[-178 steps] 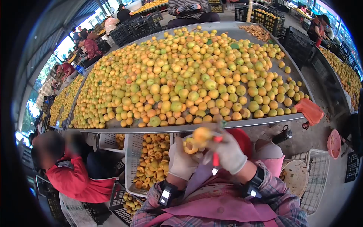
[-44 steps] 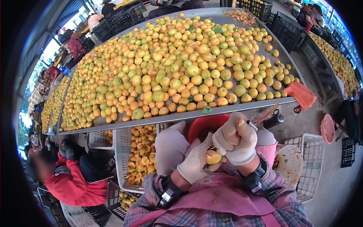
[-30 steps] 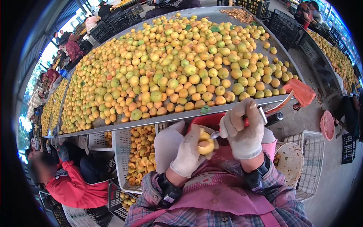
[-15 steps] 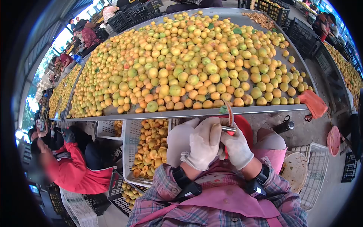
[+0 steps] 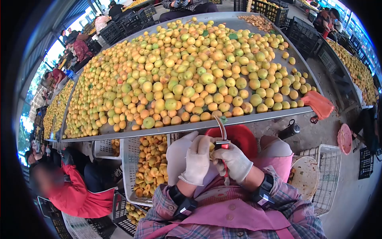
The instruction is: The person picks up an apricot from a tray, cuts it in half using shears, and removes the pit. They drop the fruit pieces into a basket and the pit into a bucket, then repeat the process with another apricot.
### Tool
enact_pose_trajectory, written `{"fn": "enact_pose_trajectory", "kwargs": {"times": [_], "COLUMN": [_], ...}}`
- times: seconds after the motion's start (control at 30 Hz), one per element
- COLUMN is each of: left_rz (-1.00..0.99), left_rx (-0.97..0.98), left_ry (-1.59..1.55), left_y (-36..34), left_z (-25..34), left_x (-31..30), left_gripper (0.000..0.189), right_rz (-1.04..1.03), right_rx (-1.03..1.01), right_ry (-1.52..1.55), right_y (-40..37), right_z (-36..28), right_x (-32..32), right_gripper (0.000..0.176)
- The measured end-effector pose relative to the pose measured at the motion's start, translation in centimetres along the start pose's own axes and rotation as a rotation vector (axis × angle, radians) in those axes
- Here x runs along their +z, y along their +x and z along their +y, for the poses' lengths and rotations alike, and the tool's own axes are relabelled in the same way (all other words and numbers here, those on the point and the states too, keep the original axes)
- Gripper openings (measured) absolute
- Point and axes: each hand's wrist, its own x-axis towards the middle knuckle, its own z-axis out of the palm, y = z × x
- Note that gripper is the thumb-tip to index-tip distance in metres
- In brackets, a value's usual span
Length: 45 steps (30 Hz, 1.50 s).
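My left hand (image 5: pixel 197 160), in a white glove, is closed around an apricot (image 5: pixel 212 147); only a bit of its yellow skin shows between the fingers. In my gloved right hand (image 5: pixel 235 160) is a red-handled tool (image 5: pixel 226 169) with a curved metal blade (image 5: pixel 220 126) pointing up at the table edge. Both hands meet above my lap, the tool's metal collar beside the apricot. Just beyond them, a large heap of apricots (image 5: pixel 171 75) covers the metal-rimmed table (image 5: pixel 187 128).
A white crate (image 5: pixel 129 171) of opened apricots stands at my left, a red basin (image 5: pixel 240 139) beyond my hands. On the right are a round pan (image 5: pixel 306 179), a white crate (image 5: pixel 330 179), a black flask (image 5: pixel 289 130) and an orange bag (image 5: pixel 318 104). A person in red (image 5: pixel 81 193) sits left.
My view has shifted slightly. My left hand has turned more upright, and a bit of apricot now shows in its fingers. The tool's handle and collar have come into clearer view.
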Motion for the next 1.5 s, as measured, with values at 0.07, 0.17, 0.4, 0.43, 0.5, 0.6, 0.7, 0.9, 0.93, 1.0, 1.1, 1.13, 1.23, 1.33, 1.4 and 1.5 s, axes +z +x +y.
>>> {"fn": "enact_pose_trajectory", "kwargs": {"times": [0.07, 0.17, 0.4, 0.43, 0.5, 0.6, 0.7, 0.9, 0.93, 1.0, 1.1, 1.13, 1.23, 1.33, 1.4, 1.5], "left_rz": [0.011, -0.017, 0.308, 0.307, 0.341, 0.457, 0.261, 0.034, -0.011, -0.022, -0.061, -0.085, -0.162, -0.251, -0.288, -0.404], "left_rx": [-0.076, -0.225, -0.104, -0.099, -0.161, 0.037, 0.116, 0.126, 0.116, 0.233, 0.226, 0.205, 0.24, 0.32, 0.375, 0.186], "left_ry": [-0.108, -0.316, 0.749, 0.754, 1.242, 1.044, 0.604, 0.585, 0.583, 0.548, 0.405, 0.387, 0.486, 0.625, 0.717, 1.155], "left_y": [-0.1, 0.1, 0.3, 0.0, -0.4, 0.8, 3.9, 9.6, 10.3, 11.8, 13.8, 14.2, 15.5, 16.4, 17.7, 18.3], "left_z": [0.3, 0.8, -2.7, -3.7, -5.6, -6.7, -5.5, -1.5, -1.9, -3.5, -5.0, -5.1, -4.9, -4.3, -5.0, -2.7], "left_x": [-0.6, -3.3, -15.3, -16.9, -19.2, -19.7, -16.2, -5.1, -3.8, -1.7, 1.1, 1.9, 4.0, 6.5, 7.8, 9.6], "left_gripper": [0.045, 0.046, 0.028, 0.028, 0.027, 0.026, 0.025, 0.02, 0.02, 0.019, 0.019, 0.021, 0.027, 0.031, 0.04, 0.05], "right_rz": [-0.189, -0.167, 0.193, 0.201, 0.192, 0.135, 0.088, 0.093, 0.095, 0.101, 0.131, 0.134, 0.148, 0.151, 0.155, 0.168], "right_rx": [0.139, 0.154, 0.071, 0.062, 0.079, 0.089, 0.067, 0.041, 0.032, 0.021, 0.005, -0.003, -0.017, -0.026, -0.041, -0.012], "right_ry": [0.256, 0.317, 0.01, 0.07, 0.176, 0.238, 0.283, 0.349, 0.368, 0.378, 0.402, 0.402, 0.403, 0.404, 0.404, 0.433], "right_y": [-0.1, -0.1, 1.5, 1.4, 1.3, 1.7, 1.7, 1.4, 1.3, 1.0, 0.5, 0.4, 0.1, 0.3, 0.4, 0.9], "right_z": [-0.3, -0.5, -0.1, 0.0, 0.1, 0.2, 0.2, 0.3, 0.5, 0.7, 0.6, 0.5, 0.0, -0.4, -0.6, -0.4], "right_x": [-0.3, -0.8, -5.2, -5.6, -6.6, -7.9, -8.1, -8.5, -8.9, -9.8, -10.9, -11.1, -11.6, -11.9, -12.3, -13.3], "right_gripper": [0.042, 0.038, 0.022, 0.022, 0.022, 0.023, 0.023, 0.023, 0.023, 0.023, 0.024, 0.024, 0.025, 0.026, 0.026, 0.026]}}
